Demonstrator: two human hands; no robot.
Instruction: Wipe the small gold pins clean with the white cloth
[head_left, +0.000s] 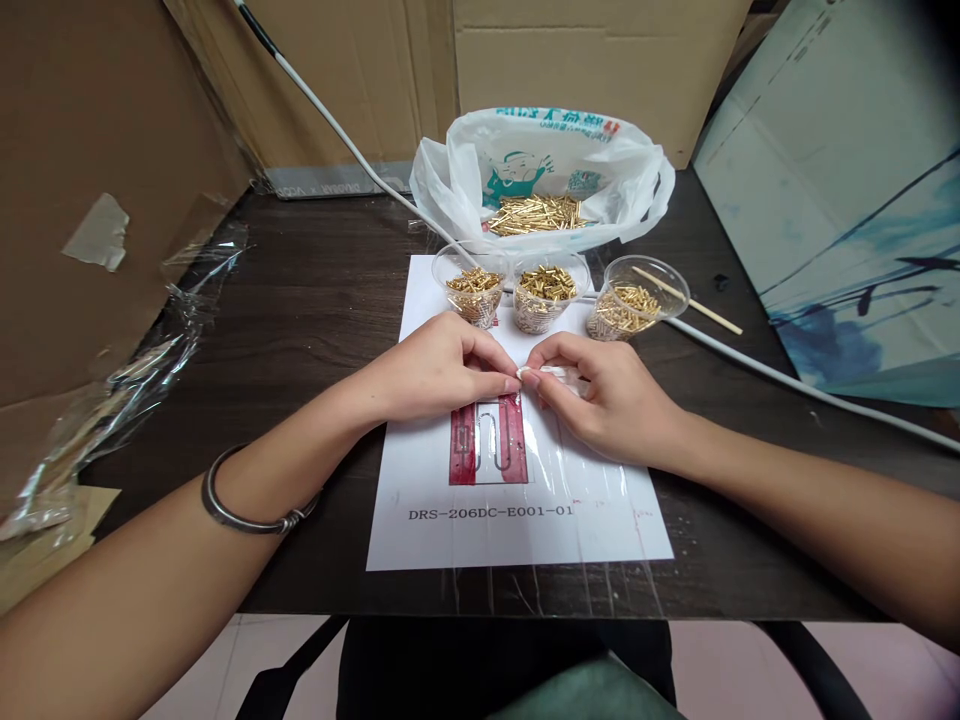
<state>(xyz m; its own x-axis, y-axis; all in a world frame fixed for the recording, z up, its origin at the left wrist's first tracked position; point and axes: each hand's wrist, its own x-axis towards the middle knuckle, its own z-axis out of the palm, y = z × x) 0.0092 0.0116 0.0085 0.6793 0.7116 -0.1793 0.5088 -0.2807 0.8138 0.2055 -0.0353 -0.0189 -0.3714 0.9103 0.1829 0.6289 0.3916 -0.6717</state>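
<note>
Head view: my dark tabletop [315, 270].
Printed sheet [412, 450]: flat beneath my hands.
White bag [630, 175]: behind the sheet, holding golden pins [536, 213].
My left hand [439, 367] and right hand [615, 395]: thumbs and forefingers pinching a white piece [523, 372].
Clear cups [526, 314]: three, holding golden parts [547, 283].
White piece: between my fingertips, over the sheet.

Cable [825, 400]: white, crosses the dark counter [315, 270]
Back wall [600, 70]: brown cardboard
Left side: crumpled clear plastic [169, 360]
Right panel [847, 180]: pale, blue-painted
</note>
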